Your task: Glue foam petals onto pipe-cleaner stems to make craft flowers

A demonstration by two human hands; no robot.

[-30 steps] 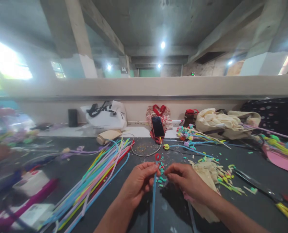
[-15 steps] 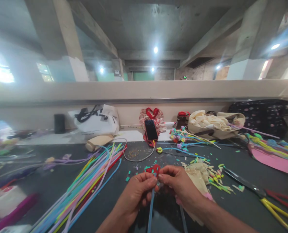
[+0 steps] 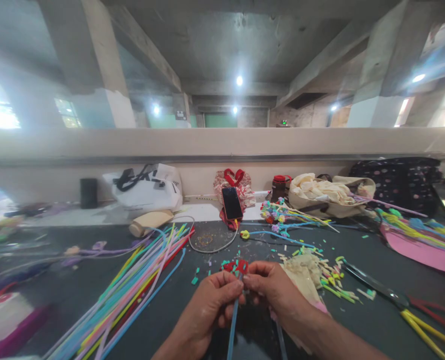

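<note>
My left hand (image 3: 214,300) is closed, thumb and forefinger pinching a light blue stem (image 3: 233,325) near its top; the stem hangs down toward the table's front edge. A small red piece (image 3: 242,266) shows just above the fingertips, at the stem's upper end. My right hand (image 3: 275,290) meets the left there, its thumb and finger pinched at the red piece. The fingertips partly hide the join. Green and red scraps (image 3: 228,266) lie on the black table just beyond.
Left lies a bundle of coloured stems (image 3: 139,285). On the right are a beige cloth (image 3: 307,275), cut bits (image 3: 337,277) and long scissors (image 3: 383,285) with red and yellow handles. Behind stand a phone (image 3: 232,202), finished-looking flower stems (image 3: 282,215), a white bag (image 3: 147,187) and a red-lidded bottle (image 3: 280,187).
Both hands stay pinched together at the top of the blue stem, with only slight finger shifts. The whole view has moved a little.
</note>
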